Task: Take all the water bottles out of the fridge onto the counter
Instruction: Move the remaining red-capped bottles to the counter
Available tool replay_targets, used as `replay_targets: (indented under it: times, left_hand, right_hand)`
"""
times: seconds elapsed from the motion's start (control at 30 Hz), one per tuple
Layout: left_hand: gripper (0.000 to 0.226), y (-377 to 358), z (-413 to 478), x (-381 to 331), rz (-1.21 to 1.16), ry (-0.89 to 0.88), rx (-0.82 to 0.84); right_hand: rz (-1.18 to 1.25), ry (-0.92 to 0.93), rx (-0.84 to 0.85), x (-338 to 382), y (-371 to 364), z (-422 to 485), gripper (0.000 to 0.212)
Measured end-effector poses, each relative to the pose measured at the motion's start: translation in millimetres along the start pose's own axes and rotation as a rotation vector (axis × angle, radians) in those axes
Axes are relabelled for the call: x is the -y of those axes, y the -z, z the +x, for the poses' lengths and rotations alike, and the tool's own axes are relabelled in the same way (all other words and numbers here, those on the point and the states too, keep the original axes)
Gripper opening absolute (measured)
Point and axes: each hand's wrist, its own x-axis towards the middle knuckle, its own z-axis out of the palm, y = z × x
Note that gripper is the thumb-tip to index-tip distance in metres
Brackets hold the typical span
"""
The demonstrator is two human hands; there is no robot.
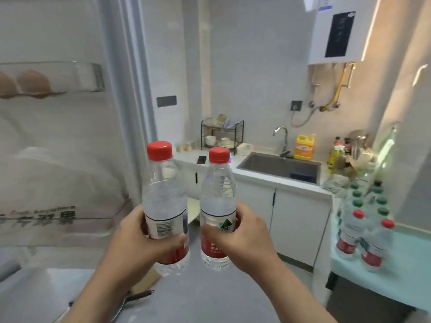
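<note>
I hold two clear water bottles with red caps upright in front of me. My left hand (142, 241) grips the left bottle (163, 194) round its red-and-white label. My right hand (242, 236) grips the right bottle (218, 197) the same way. The open fridge door (58, 136) fills the left side, with eggs (32, 81) on its clear shelf. On the right, a pale green counter (401, 276) carries several more water bottles (363, 231), some red-capped at the front and green-capped behind.
A white counter with a steel sink (279, 167), tap, yellow detergent jug (303, 148) and dish rack (221, 134) runs along the back wall. White cabinets (296, 227) stand below it. A water heater (338, 31) hangs above. Grey floor lies beneath my hands.
</note>
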Motion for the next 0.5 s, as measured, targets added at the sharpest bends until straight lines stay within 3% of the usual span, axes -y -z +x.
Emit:
replay_targets:
  times: [0.2,0.43,0.5]
  left_hand:
    - [0.044,-168.5,38.6,-34.0,-0.077,-0.041,0.258]
    - [0.06,-369.8,38.4,-63.4,-0.182,-0.015,0.497]
    - [0.049,-424.1,32.8,-71.1,-0.211,-0.005,0.574]
  right_hand:
    - [-0.078,-0.149,-0.275,-70.3,142.0,-8.6,0.045]
    - [-0.19,-0.278,-0.519,-151.6,303.0,-22.8,0.05]
    - [-0.2,-0.33,-0.584,-173.4,343.6,-33.7,0.048]
